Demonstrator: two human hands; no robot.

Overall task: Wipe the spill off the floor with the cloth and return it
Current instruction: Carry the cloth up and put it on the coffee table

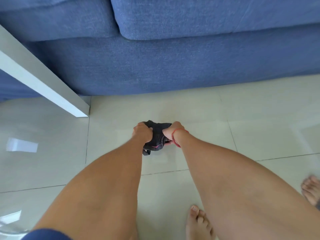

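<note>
A dark grey cloth (pixel 156 135) with a thin pink stitch line is bunched up low over the pale tiled floor (pixel 225 118), between my two hands. My left hand (pixel 142 133) grips its left side with the fingers curled in. My right hand (pixel 173 131), with a red string on the wrist, grips its right side. A loose end of the cloth hangs down toward me. I cannot tell whether the cloth touches the floor. No spill is plainly visible on the glossy tiles around it.
A blue fabric sofa (pixel 173 66) fills the far side, its base meeting the floor just beyond the cloth. A white table edge (pixel 43 84) juts in from the left. My bare feet (pixel 199 224) stand near the bottom right. A glass rim (pixel 10 231) shows at the lower left.
</note>
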